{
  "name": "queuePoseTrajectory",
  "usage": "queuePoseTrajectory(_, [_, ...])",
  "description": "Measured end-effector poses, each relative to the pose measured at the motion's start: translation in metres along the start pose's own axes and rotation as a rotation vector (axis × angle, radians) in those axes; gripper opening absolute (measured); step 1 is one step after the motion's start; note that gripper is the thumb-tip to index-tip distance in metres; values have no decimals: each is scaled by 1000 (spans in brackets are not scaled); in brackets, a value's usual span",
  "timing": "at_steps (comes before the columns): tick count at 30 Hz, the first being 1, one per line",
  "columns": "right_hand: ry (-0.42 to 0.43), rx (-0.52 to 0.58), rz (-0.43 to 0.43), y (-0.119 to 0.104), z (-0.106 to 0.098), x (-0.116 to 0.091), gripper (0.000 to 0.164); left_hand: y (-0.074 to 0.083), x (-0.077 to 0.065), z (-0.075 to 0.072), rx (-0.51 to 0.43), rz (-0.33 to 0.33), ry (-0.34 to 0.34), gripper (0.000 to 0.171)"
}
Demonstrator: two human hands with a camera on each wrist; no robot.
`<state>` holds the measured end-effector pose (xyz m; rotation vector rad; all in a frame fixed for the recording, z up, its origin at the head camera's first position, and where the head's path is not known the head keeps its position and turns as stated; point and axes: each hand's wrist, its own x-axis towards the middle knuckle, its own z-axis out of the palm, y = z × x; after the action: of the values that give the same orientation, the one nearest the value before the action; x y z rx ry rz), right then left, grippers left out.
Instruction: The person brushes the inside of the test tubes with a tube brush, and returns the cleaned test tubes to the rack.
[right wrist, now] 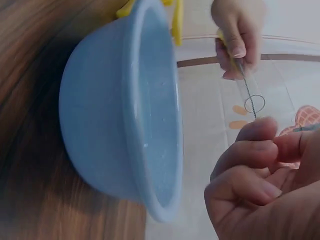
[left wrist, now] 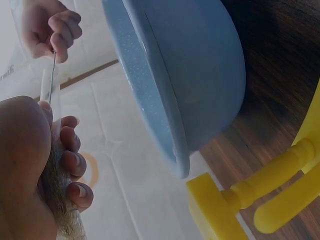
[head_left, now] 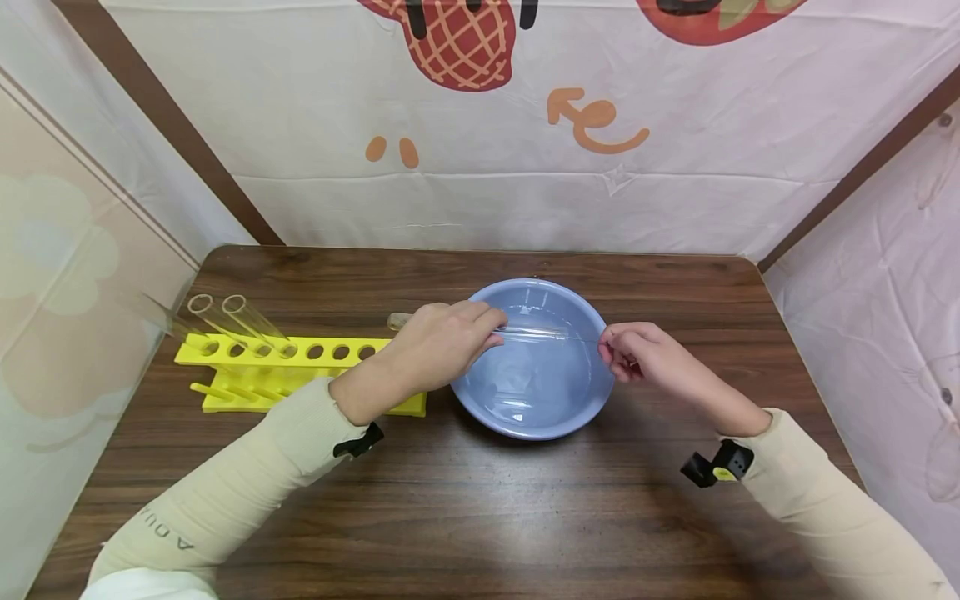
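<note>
Test tube (head_left: 536, 332) of clear glass lies sideways in the air over the blue basin (head_left: 532, 432). The left hand (head_left: 450, 337), at nine o'clock of the basin, has its fingers curled around the tube. The tube's open mouth faces three o'clock. Inside is a brush (left wrist: 59, 205) with dark bristles, and its thin wire (left wrist: 53, 61) pokes out of the mouth. The right hand (head_left: 637, 348), at three o'clock, pinches that wire with its fingertips together. The round basin sits on the brown wood table (head_left: 525, 517). Just beside it, at nine o'clock, is a yellow test tube rack (head_left: 296, 359). Glass tubes (head_left: 258, 322) stand in its holes at the nine o'clock end, leaning toward ten o'clock. At twelve o'clock, behind the table, hangs a white cloth (head_left: 510, 200) with red and orange pictures on it.
</note>
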<state>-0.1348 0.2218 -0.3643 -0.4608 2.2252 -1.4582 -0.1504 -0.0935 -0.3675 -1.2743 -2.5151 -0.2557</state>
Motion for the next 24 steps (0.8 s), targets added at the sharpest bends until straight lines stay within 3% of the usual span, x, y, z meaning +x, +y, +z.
queuePoseTrajectory(7, [-148, 274, 192, -1, -3, 3, 26, 2, 0, -1, -1, 14, 4, 24])
queuePoseTrajectory(12, [-221, 398, 239, 0, -4, 3, 25, 3, -1, -2, 1, 17, 12, 24])
queuePoseTrajectory(15, [-170, 388, 227, -1, -3, 3, 23, 4, -4, -2, -2, 17, 4, 25])
queuePoseTrajectory(20, [-23, 282, 186, -5, -1, 3, 18, 5, -6, -4, 8, 23, 2, 26])
queuePoseTrajectory(24, [45, 212, 142, -8, 1, 2, 17, 4, -4, -6, 16, 11, 0, 28])
